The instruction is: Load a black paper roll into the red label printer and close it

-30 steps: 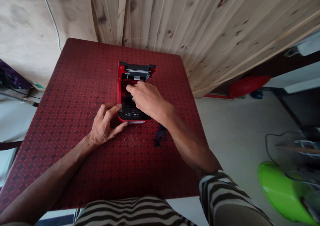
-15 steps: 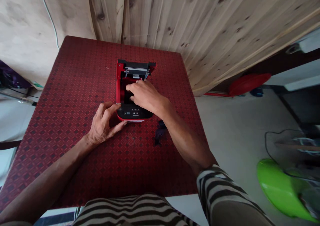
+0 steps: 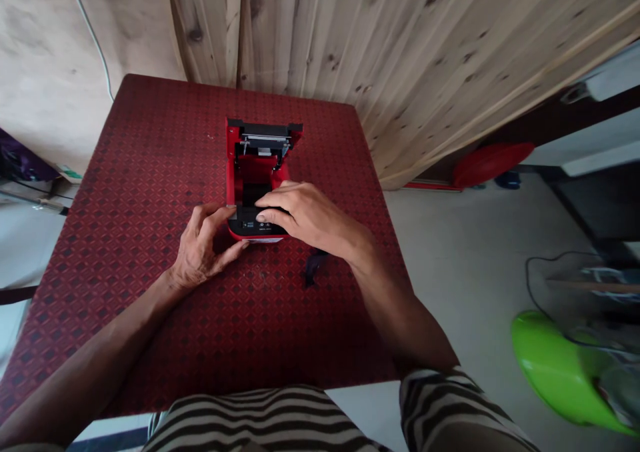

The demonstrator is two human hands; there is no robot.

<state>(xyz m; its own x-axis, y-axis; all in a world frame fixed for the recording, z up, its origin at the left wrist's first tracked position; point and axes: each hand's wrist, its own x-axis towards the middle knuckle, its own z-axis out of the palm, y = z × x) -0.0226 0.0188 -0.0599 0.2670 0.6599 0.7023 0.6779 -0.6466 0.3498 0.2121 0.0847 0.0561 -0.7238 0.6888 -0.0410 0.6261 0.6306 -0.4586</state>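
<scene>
Compared with half a second ago, the right hand [image 3: 313, 215] sits nearer, over the black panel [image 3: 249, 227] rather than in the open well [image 3: 254, 193]. At left, the left hand [image 3: 200, 245] has its grip clamped on the near left corner of the red device [image 3: 257, 169], probably to steady it. The device stands mid-worktop [image 3: 150, 172], its lid [image 3: 265, 133] raised at the far side, leaving the well reachable. At right, the right thumb and fingertips lie slightly apart; whether that grip pinches the panel, I cannot tell
</scene>
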